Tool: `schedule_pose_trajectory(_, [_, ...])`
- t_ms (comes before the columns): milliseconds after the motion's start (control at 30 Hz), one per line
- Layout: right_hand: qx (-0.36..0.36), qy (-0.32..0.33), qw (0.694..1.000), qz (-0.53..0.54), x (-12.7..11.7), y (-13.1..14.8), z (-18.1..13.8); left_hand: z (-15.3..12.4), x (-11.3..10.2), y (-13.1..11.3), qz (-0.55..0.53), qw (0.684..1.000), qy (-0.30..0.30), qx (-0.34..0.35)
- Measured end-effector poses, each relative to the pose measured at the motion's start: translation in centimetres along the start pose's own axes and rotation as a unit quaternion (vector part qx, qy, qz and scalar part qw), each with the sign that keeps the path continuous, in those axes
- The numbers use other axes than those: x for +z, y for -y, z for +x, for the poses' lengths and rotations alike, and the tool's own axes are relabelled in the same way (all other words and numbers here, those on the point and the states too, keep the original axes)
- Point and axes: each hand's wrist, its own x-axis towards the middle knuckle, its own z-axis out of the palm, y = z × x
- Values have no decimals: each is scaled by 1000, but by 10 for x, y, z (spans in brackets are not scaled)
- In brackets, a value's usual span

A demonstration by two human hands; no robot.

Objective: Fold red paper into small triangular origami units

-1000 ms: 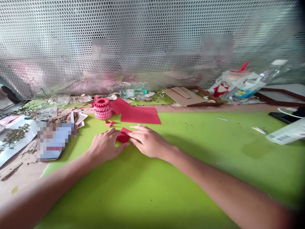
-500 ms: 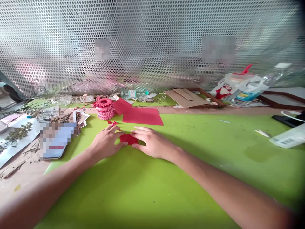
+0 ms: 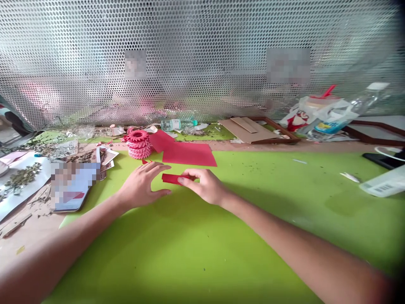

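A narrow strip of folded red paper [image 3: 171,179] is pinched by its right end between the thumb and fingers of my right hand [image 3: 204,185]. Just left of the strip, my left hand [image 3: 142,185] is open, thumb and fingers apart, with nothing between them. Behind my left fingers lie small red paper bits [image 3: 145,161], partly hidden. Farther back stands a round stack of folded red and pink paper pieces [image 3: 139,145]. Flat red paper sheets [image 3: 191,153] lie to the right of the stack.
A phone [image 3: 76,185] lies at the left beside photos [image 3: 106,156] and dried plant bits [image 3: 28,177]. At the back are a plastic bottle [image 3: 175,124], cardboard with a frame [image 3: 249,130] and a bagged cup [image 3: 303,114]. A translucent container [image 3: 382,181] is at right.
The red paper, spread flatter between both hands before, now shows as a narrow folded strip held by my right hand. My left hand has let go of it and opened.
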Motion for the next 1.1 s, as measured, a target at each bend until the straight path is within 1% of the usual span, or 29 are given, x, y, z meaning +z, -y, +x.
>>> schedule_pose_trajectory(100, [50, 48, 987, 148, -3, 4, 0, 1, -3, -3, 7, 997, -28, 69])
schedule_pose_trajectory(167, [68, 84, 975, 193, -4, 7, 0, 1, -3, -4, 0, 994, -51, 99])
schedule_pose_trajectory(233, [81, 107, 969, 209, -3, 9, -1, 0, -3, -6, -20, 992, -68, 106])
schedule_pose_trajectory(300, [85, 117, 965, 218, -1, 11, -1, -2, -2, -8, -45, 992, -76, 87])
schedule_pose_trajectory(333, [83, 120, 964, 220, -1, 11, -2, -2, -1, -10, -63, 993, -78, 65])
schedule_pose_trajectory(433, [71, 125, 966, 213, 0, 11, -3, -2, 0, -16, -139, 987, -74, -42])
schedule_pose_trajectory(467, [64, 117, 969, 206, 0, 11, -3, -2, 0, -18, -170, 980, -71, -81])
schedule_pose_trajectory(533, [41, 73, 980, 183, 0, 11, -5, 0, 1, -21, -224, 961, -68, -148])
schedule_pose_trajectory(633, [-13, -15, 993, 114, 2, 13, -8, 1, 2, -23, -290, 931, -70, -208])
schedule_pose_trajectory(700, [-48, -55, 995, 69, 5, 14, -10, 1, 3, -24, -326, 916, -66, -224])
schedule_pose_trajectory(767, [-69, -75, 994, 45, 8, 15, -11, 0, 4, -25, -345, 908, -60, -231])
schedule_pose_trajectory(933, [-83, -84, 992, 52, 11, 12, -11, 0, 4, -28, -362, 899, -74, -234])
schedule_pose_trajectory(1100, [-78, -83, 992, 58, 12, 11, -11, 0, 6, -27, -371, 894, -91, -233])
